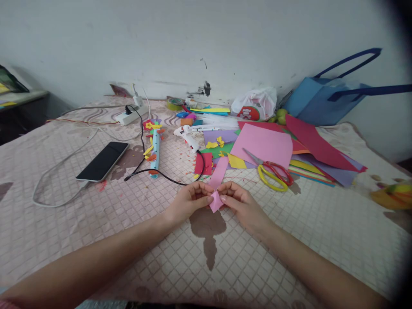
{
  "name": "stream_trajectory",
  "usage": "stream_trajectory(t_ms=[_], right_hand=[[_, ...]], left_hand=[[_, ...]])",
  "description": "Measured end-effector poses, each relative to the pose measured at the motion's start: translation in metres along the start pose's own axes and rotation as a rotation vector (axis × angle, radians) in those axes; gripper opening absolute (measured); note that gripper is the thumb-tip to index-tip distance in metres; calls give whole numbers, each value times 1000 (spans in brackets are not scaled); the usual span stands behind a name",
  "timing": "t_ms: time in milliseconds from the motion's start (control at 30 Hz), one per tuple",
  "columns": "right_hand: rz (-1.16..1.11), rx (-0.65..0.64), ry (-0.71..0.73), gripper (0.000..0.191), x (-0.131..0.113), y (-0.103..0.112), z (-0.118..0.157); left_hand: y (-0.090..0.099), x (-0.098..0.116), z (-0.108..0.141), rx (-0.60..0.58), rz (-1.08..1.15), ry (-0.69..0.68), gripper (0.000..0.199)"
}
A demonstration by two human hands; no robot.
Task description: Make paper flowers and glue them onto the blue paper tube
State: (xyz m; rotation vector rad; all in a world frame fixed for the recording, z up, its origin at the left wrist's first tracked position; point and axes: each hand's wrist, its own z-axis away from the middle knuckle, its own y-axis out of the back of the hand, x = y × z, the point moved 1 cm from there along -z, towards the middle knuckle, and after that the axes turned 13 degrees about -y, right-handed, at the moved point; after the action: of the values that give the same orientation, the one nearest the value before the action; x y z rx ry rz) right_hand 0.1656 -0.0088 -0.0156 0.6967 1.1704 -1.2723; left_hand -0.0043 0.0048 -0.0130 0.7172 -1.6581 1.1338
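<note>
Between my two hands is a small folded piece of pink paper (pixel 216 201), its pointed end toward me. My left hand (pixel 193 199) pinches its left side between thumb and fingers. On the right side, my right hand (pixel 236 200) grips it the same way. Just beyond my fingertips lies a pink paper strip (pixel 219 171); I cannot tell whether it joins the folded piece. Scissors (pixel 272 175) with red and yellow handles rest to the right, partly over a pink sheet (pixel 264 143). A red paper piece (pixel 203 164) lies behind my left hand.
A white glue gun (pixel 189 138) with a black cord lies ahead. Left are a decorated light-blue strip (pixel 155 150), a phone (pixel 103 162) on a cable and a power strip (pixel 132 115). Coloured sheets (pixel 322 148), a plastic bag (pixel 255 104) and a blue bag (pixel 322 101) are right.
</note>
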Motion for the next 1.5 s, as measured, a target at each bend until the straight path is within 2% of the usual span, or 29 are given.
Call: stream_trajectory(t_ms=[100,300,433,633,1067,1500], right_hand=[[47,10,20,13,-3,0,1],[358,43,189,9,-9,-2,7],[414,117,317,25,-10,-2,10],[617,137,347,5,-11,-2,12],[666,212,446,6,-7,-2,11],[799,193,638,11,-10,-4,15]], left_hand=[[0,0,0,-3,11,-2,24],[3,-1,-1,38,60,47,25],[4,-1,-1,78,99,60,28],[3,1,0,69,105,78,29],[1,0,1,77,110,60,29],[2,0,0,79,100,86,30]])
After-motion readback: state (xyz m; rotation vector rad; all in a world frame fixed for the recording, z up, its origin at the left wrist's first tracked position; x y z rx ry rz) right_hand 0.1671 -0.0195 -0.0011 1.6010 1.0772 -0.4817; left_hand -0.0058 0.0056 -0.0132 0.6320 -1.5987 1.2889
